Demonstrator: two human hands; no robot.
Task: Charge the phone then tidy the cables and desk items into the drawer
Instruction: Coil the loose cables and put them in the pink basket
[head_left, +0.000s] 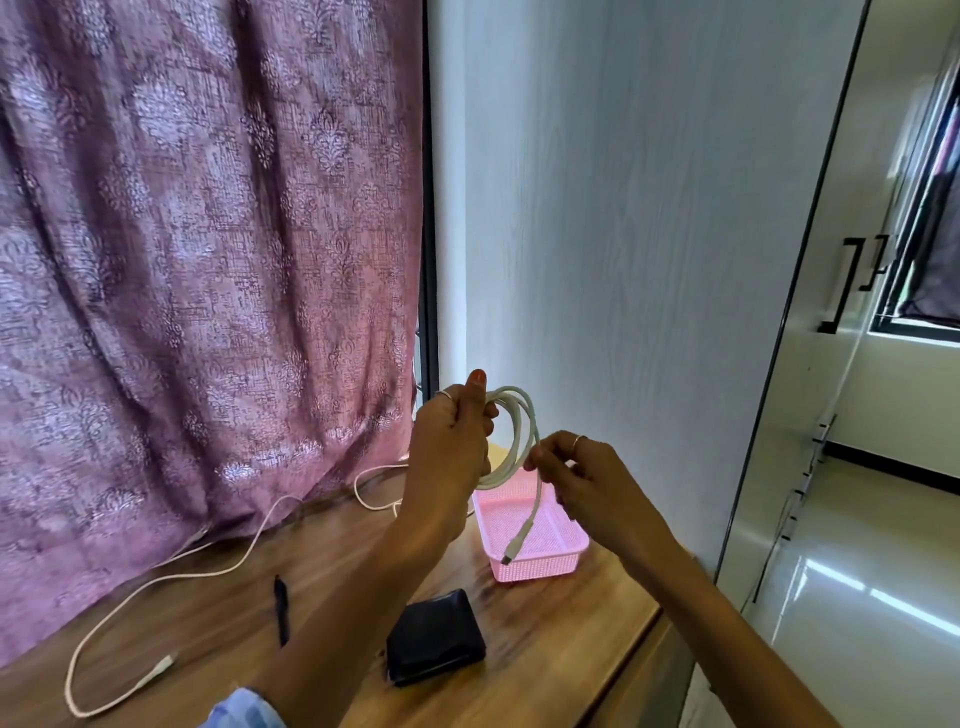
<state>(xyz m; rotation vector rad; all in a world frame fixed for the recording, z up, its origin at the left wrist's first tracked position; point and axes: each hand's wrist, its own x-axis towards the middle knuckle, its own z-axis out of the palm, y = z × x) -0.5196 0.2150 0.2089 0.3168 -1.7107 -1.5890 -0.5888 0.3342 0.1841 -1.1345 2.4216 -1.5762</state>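
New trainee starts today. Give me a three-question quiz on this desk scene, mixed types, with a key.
1. True or false: the left hand holds the coiled cable.
2. What hangs over the pink basket? A) pen B) the coiled cable's plug end C) wallet
3. Fill in: between the pen and the basket, a dark ____ lies on the desk.

Key
1. True; the right hand pinches the strand beside it.
2. B
3. wallet

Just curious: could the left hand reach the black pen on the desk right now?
Probably not at once: the left hand is closed on the coiled white cable. The pen lies uncovered below, so the path looks free.
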